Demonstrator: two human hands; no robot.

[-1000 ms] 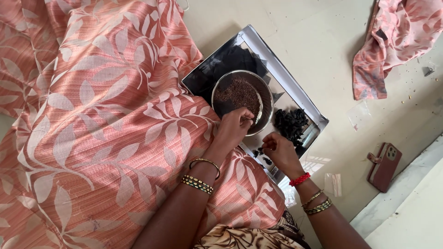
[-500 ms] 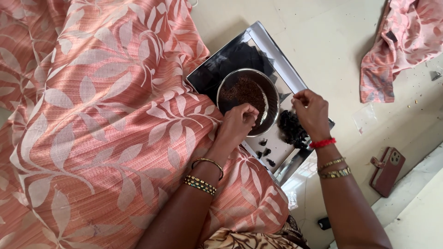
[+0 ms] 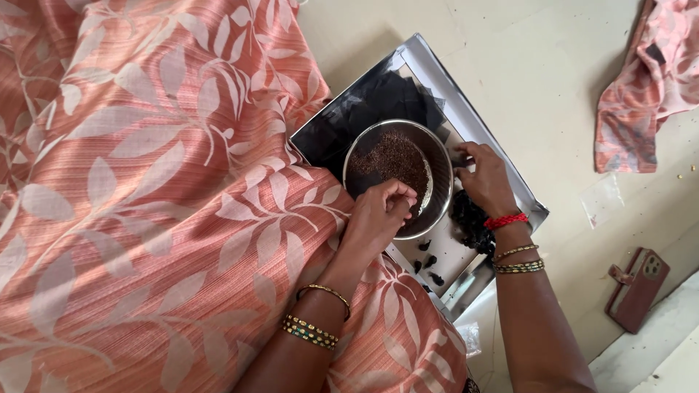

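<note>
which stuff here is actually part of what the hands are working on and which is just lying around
In use:
- left hand, fingers over the round metal bowl of brown seeds
- right hand at the bowl's rim
- steel tray under the bowl
- dark pods on the tray

Lying about:
- phone in a red case on the floor
- crumpled pink cloth

Left hand (image 3: 378, 215) pinches over the steel bowl (image 3: 437, 156) of brown grains; right hand (image 3: 484, 178) touches its rim.

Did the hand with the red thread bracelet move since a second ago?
Yes. The right hand moved up along the flat steel tray, from the tray's lower end to beside the round steel bowl.
</note>
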